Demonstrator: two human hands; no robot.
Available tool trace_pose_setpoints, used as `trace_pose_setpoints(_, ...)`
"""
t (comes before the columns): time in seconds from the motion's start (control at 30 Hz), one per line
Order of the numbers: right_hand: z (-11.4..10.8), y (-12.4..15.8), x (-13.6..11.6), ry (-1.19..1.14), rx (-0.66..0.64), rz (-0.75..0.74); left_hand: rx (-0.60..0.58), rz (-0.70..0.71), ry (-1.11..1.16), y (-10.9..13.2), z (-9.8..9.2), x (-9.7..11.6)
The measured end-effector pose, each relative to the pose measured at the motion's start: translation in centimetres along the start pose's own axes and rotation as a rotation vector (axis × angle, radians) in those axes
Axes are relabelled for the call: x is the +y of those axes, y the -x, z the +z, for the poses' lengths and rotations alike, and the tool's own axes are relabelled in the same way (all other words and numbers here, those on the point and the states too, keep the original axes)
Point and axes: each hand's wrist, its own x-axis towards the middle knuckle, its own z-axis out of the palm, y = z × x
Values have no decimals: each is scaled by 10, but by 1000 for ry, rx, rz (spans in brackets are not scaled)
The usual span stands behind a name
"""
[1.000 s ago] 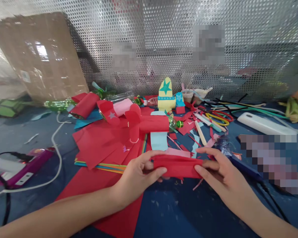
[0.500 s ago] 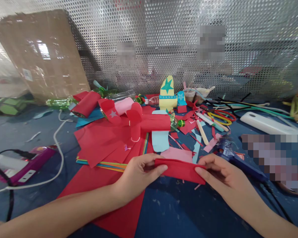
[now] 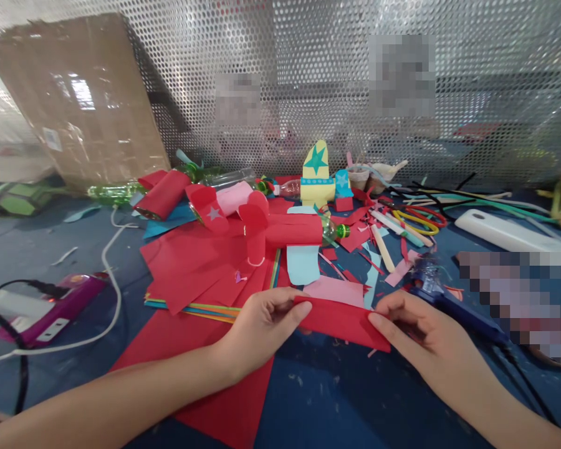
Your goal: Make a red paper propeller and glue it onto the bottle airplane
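— What is in your hands?
— My left hand [image 3: 262, 330] pinches the left end of a flat, red, oblong paper strip [image 3: 339, 321], thumb on the near face. My right hand [image 3: 423, 337] grips the other end the same way, with its fingers mostly hidden behind.

— Where do you hold it?
— In front of me, over the dark blue table [image 3: 318, 399], with its right end tilted lower than its left.

— And just past it?
— A pale pink paper piece [image 3: 334, 290], partly hidden by the strip. Beyond that lies a clear green-capped bottle wrapped in red paper [image 3: 292, 229], a light blue paper flap [image 3: 303, 267] sticking out towards me.

— To the sides?
— Under my left forearm, a large bright red paper sheet [image 3: 229, 411]; above it, a stack of coloured paper sheets [image 3: 182, 265], red on top. Near my right hand rests a dark blue plastic tool with a black cord [image 3: 462, 317].

— Farther off?
— A purple-and-white power strip [image 3: 60, 315] on the left, a brown cardboard panel [image 3: 84, 93] behind it, and a silver perforated metal sheet [image 3: 318, 68] across the back.
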Motion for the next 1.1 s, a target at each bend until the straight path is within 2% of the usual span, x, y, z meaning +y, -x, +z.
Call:
trace_pose_setpoints(0.23,-5,-7,10,4,-102,7,-6,7,28,-1,2,0)
trace_pose_setpoints(0.4,-2,-5,12,-169,-200,171,-17,13,39,-3,2,0)
trace_pose_setpoints(0.47,0,-4,10,-201,-240,193,-32,16,44,-2,2,-1)
trace_pose_setpoints(0.6,1,-4,7,-66,-219,98,-86,21,53,0,1,-1)
trace_pose_setpoints(0.73,0,-6,10,27,-212,18,-189,16,104,1,2,-4)
trace_pose_setpoints(0.83,-1,-6,13,47,-189,14,-179,6,109,1,2,-6)
trace_pose_setpoints(0.93,1,-4,14,50,-219,8,-162,13,94,2,2,-8)
trace_pose_setpoints(1.1,4,-1,17,105,-240,-26,-217,41,120,3,1,-10)
